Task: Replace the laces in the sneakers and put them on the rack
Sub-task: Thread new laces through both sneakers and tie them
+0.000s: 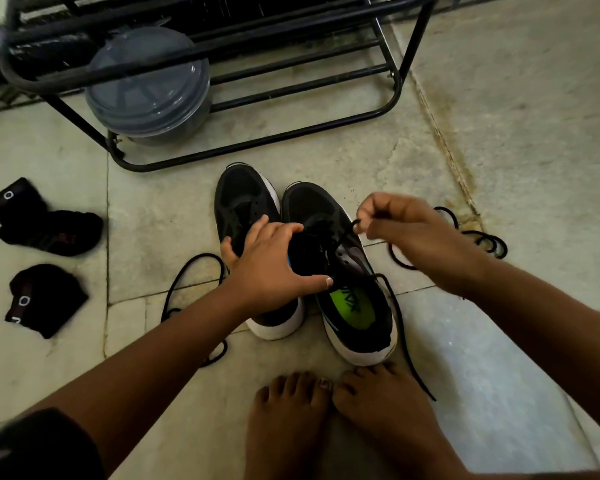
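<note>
Sneakers (291, 258), a black pair, are seen side by side at frame centre on the floor (499, 133). The right shoe's lace (343, 237) is pinched by the right hand (406, 233) and drawn up from the eyelets. The left hand (274, 268) is spread flat across both shoes, fingers straight. The rack (291, 88) is seen at the top, a tub (146, 88) under it; socks (45, 220) are seen at left.
</note>
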Available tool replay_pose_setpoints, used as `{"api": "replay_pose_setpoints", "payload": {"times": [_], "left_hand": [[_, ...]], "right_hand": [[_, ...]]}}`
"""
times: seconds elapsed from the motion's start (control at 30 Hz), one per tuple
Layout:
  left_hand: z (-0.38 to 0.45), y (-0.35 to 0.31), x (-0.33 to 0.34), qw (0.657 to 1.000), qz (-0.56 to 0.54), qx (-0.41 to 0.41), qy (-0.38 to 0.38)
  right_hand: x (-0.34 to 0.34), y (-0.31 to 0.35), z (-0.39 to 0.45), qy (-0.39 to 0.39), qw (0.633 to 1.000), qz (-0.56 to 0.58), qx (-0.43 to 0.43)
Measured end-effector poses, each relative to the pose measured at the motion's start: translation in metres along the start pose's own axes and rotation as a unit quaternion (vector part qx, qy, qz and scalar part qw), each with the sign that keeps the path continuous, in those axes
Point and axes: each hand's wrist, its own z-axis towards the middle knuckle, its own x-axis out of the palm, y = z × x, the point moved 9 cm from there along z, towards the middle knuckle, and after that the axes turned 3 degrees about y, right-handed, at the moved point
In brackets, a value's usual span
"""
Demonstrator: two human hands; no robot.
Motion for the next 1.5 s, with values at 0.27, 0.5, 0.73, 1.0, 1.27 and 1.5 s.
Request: {"api": "replay_pose_setpoints", "payload": {"times": [0.27,0.5,0.73,1.0,1.27,1.5], "left_hand": [[0.0,-0.001,-0.001,1.0,-0.005,0.001,0.003],[0.0,0.0,0.0,1.0,-0.014,0.002,-0.002],[-0.001,0.001,0.0,1.0,-0.015,-0.001,-0.006],[-0.003,0.001,0.001,1.0,-0.009,0.013,-0.008],[-0.027,-0.041,0.0,0.982,0.029,0.185,-0.018],[-0.024,-0.042,-0.026,0.972,-0.175,0.154,0.032]], "right_hand": [[-0.041,0.05,-0.009,-0.099,0.961,0.249,-0.072],[-0.018,0.009,-0.007,0.02,0.854,-0.51,0.102],[-0.003,0.004,-0.015,0.164,0.93,-0.308,0.113],[0.046,0.016,-0.048,0.398,0.869,-0.286,0.068],[0.044,0.011,-0.04,0.347,0.883,-0.307,0.075],[-0.017,0.007,-0.006,0.011,0.941,-0.328,0.076]]}}
